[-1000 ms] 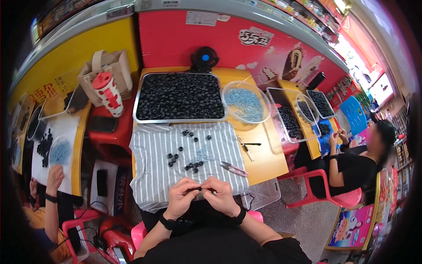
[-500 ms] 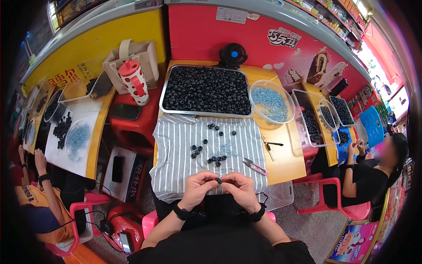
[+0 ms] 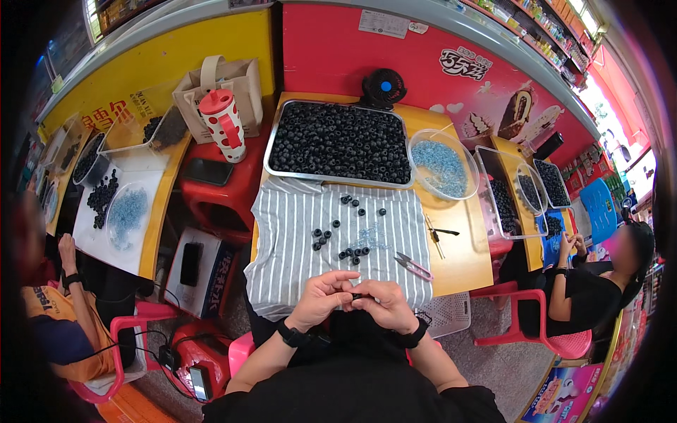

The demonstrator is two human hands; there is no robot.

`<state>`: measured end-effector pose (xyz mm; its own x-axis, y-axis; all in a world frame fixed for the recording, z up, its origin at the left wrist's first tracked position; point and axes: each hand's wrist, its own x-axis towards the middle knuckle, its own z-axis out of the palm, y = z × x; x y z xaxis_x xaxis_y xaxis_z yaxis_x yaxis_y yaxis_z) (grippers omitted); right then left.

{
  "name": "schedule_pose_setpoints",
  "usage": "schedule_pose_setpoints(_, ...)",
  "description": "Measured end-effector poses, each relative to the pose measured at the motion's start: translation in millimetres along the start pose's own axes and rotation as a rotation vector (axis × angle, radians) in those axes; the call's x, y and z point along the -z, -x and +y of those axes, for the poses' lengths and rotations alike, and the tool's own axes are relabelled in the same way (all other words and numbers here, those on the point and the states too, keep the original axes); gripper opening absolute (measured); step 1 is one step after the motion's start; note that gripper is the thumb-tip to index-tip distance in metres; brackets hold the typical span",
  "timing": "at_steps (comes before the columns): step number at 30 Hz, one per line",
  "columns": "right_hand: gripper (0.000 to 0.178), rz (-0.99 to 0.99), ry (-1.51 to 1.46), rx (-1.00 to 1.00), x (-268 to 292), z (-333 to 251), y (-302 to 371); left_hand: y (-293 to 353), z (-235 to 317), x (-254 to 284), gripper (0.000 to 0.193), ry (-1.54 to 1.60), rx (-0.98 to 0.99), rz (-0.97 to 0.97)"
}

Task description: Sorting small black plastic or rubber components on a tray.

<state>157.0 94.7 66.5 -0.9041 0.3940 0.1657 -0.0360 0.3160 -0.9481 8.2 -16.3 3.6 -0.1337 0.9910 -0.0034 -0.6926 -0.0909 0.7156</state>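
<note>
My left hand (image 3: 324,299) and my right hand (image 3: 385,304) meet just off the near edge of a grey-and-white striped cloth (image 3: 289,247). Both are closed, pinching one small black round piece (image 3: 357,296) between their fingertips. Fingers cover most of it. On the cloth lie several loose black round pieces (image 3: 317,235) with holes, in small clusters. Beside them is a scatter of tiny clear-blue pieces (image 3: 374,238). Pink-handled thread snips (image 3: 414,266) rest at the cloth's right edge, apart from my hands.
A metal tray (image 3: 271,158) full of black pieces stands behind the cloth. To its right are a clear bowl (image 3: 474,173) of clear-blue pieces, a small fan (image 3: 384,88) and a thin tool (image 3: 434,236). A spotted tumbler (image 3: 224,130) stands left. People sit at side tables.
My right hand has turned, its fingers now curling over the black piece. Both hands stay together. The whole view has shifted slightly; the pieces on the cloth look unchanged.
</note>
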Motion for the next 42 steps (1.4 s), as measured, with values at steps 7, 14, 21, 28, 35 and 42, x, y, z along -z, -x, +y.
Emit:
schedule_pose_setpoints(7,0.025,0.020,0.014,-0.111,15.7,-6.7,12.0,-2.3,0.3,-3.6,0.037,0.054,-0.015,0.080)
schedule_pose_setpoints(14,0.042,1.032,0.149,-0.054,205.6,-19.8,18.7,-8.5,-0.9,-0.8,0.035,0.108,-0.021,0.067)
schedule_pose_setpoints(21,0.015,0.802,0.036,-0.223,173.7,9.4,27.6,-4.3,-2.9,-0.3,0.021,0.120,0.013,0.100)
schedule_pose_setpoints(28,0.018,0.170,0.495,-0.098,32.6,7.1,-24.2,-2.1,-0.3,2.5,0.012,0.129,-0.007,0.066)
schedule_pose_setpoints(35,0.013,0.031,0.912,-0.017,3.0,11.9,-54.9,-4.3,-3.6,1.0,0.014,0.139,-0.033,0.109)
schedule_pose_setpoints(42,0.017,0.194,0.135,-0.134,-0.3,-2.5,-24.1,-6.8,-18.1,1.6,0.021,0.014,-0.149,0.211)
